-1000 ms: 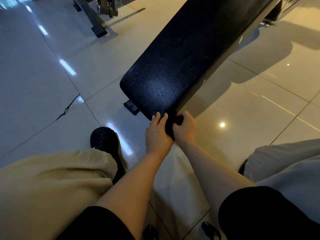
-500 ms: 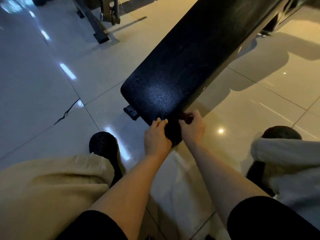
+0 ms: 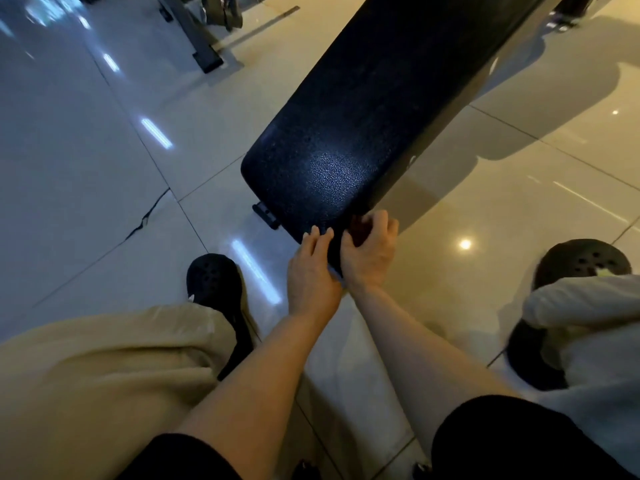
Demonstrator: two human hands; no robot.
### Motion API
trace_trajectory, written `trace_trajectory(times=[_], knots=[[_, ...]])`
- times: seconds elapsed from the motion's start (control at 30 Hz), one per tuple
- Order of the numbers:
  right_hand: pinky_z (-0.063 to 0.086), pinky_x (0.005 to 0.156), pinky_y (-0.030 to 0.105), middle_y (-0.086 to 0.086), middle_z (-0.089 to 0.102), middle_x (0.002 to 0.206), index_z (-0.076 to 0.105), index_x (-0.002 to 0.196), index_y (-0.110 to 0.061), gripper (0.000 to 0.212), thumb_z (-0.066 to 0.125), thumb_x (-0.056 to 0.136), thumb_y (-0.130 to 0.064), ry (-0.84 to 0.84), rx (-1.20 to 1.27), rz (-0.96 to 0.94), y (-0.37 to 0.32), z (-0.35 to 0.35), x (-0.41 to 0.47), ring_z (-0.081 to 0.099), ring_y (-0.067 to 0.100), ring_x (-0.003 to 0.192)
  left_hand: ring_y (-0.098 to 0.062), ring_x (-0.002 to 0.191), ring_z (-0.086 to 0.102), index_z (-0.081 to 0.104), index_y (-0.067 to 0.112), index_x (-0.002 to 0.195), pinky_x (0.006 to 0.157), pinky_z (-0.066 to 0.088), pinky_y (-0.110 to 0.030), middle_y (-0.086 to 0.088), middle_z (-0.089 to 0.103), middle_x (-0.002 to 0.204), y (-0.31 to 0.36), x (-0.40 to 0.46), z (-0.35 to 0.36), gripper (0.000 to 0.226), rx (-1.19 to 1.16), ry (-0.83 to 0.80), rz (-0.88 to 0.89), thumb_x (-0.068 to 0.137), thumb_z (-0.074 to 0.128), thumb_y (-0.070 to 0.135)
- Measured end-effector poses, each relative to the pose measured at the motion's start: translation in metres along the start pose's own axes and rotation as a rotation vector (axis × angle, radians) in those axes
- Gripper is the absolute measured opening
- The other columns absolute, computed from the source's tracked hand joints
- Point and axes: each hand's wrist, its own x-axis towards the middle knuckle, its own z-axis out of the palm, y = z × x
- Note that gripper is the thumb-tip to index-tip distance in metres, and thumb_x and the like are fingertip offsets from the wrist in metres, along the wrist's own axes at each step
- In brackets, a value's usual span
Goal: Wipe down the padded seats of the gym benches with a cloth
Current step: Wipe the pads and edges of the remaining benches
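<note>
A long black padded bench seat (image 3: 367,109) runs from the upper right down to the middle of the view. Both my hands are at its near corner. A dark cloth (image 3: 334,258), hard to tell from the pad, hangs over that corner between them. My left hand (image 3: 311,271) lies with straight fingers against the pad's end, beside the cloth. My right hand (image 3: 369,251) has its fingers curled and grips the cloth's upper part at the pad's edge.
Glossy floor tiles (image 3: 104,168) surround the bench, with a crack at the left. My black shoes (image 3: 214,285) (image 3: 585,261) stand on either side of it. A metal frame foot of other equipment (image 3: 204,57) sits at the upper left. A black bracket (image 3: 266,213) sticks out under the seat.
Both hands stay at the bench's near corner, and the right hand's fingers have lifted slightly on the cloth. My right shoe and trouser leg have come into view at the right.
</note>
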Motion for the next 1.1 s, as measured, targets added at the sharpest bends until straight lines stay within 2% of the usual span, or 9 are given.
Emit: trace_trajectory(times=[0.2,0.4,0.53,0.6,0.7,0.8,0.9,1.0,1.1], knots=[[0.025,0.065,0.014,0.008,0.045,0.098,0.051,0.098,-0.001,0.024,0.063,0.077,0.002,0.04,-0.019,0.112,0.006,-0.007,0.028,0.046,0.023,0.083,-0.018,0.148,0.008,0.025,0.02,0.151,0.117,0.017,-0.035,-0.002,0.013,0.161,0.001,-0.003,0.003,0.073,-0.045,-0.019,-0.01,0.087,0.052,-0.002],[0.026,0.065,0.015,0.006,0.043,0.098,0.051,0.096,-0.003,0.025,0.064,0.076,0.002,-0.029,-0.014,-0.038,0.003,-0.001,0.018,0.042,0.018,0.079,-0.021,0.146,0.02,0.037,0.016,0.147,0.118,0.021,-0.039,-0.006,0.025,0.157,0.002,0.0,0.007,0.065,-0.068,0.069,-0.018,0.086,0.053,-0.002],[0.029,0.071,0.021,0.013,0.049,0.101,0.05,0.102,0.0,0.025,0.062,0.081,-0.004,0.168,-0.008,0.17,0.009,-0.025,0.064,0.045,0.023,0.085,-0.027,0.122,0.046,0.056,0.01,0.128,0.103,0.04,-0.046,-0.01,0.052,0.133,0.009,0.006,0.011,0.056,-0.115,0.249,-0.032,0.077,0.05,-0.013],[0.033,0.075,0.024,0.011,0.049,0.101,0.051,0.103,-0.001,0.027,0.065,0.081,-0.006,0.227,0.03,0.122,0.0,-0.03,0.07,0.042,0.019,0.086,-0.026,0.112,0.05,0.06,0.007,0.12,0.096,0.045,-0.046,-0.01,0.056,0.122,0.016,0.012,0.011,0.052,-0.123,0.3,-0.017,0.074,0.05,-0.014],[0.029,0.072,0.017,0.007,0.046,0.101,0.054,0.101,-0.005,0.026,0.066,0.078,-0.002,0.022,0.016,0.014,-0.007,-0.028,0.057,0.041,0.016,0.084,-0.026,0.114,0.047,0.058,0.004,0.122,0.097,0.045,-0.043,-0.011,0.054,0.125,0.03,0.019,0.012,0.051,-0.1,0.263,0.051,0.075,0.051,-0.013],[0.028,0.064,0.022,0.007,0.055,0.094,0.052,0.091,-0.013,0.022,0.061,0.075,-0.001,-0.256,-0.123,0.073,0.011,-0.03,0.047,0.051,0.024,0.084,-0.027,0.122,0.043,0.054,0.006,0.129,0.102,0.043,-0.042,-0.012,0.049,0.135,0.048,0.027,0.013,0.049,-0.077,0.226,0.064,0.082,0.051,-0.007],[0.029,0.065,0.021,0.01,0.056,0.094,0.051,0.092,-0.013,0.022,0.063,0.076,-0.003,-0.066,-0.031,0.145,0.005,-0.044,0.067,0.052,0.023,0.084,-0.024,0.128,0.041,0.051,0.009,0.133,0.107,0.039,-0.043,-0.009,0.047,0.138,0.066,0.039,0.015,0.048,-0.099,0.214,0.067,0.086,0.051,-0.004],[0.035,0.071,0.02,0.005,0.052,0.096,0.055,0.095,-0.011,0.02,0.068,0.079,-0.012,0.128,0.084,0.047,-0.022,-0.054,0.1,0.048,0.016,0.083,-0.021,0.13,0.04,0.051,0.009,0.134,0.107,0.039,-0.041,-0.006,0.048,0.139,0.082,0.052,0.016,0.05,-0.136,0.213,0.1,0.086,0.052,-0.005],[0.038,0.073,0.015,0.003,0.057,0.094,0.06,0.084,-0.015,0.012,0.071,0.08,-0.011,0.08,0.069,0.017,-0.02,-0.054,0.119,0.05,0.014,0.084,-0.018,0.135,0.036,0.046,0.011,0.139,0.111,0.036,-0.04,-0.005,0.043,0.145,0.092,0.063,0.018,0.055,-0.125,0.185,0.117,0.087,0.05,-0.006]])
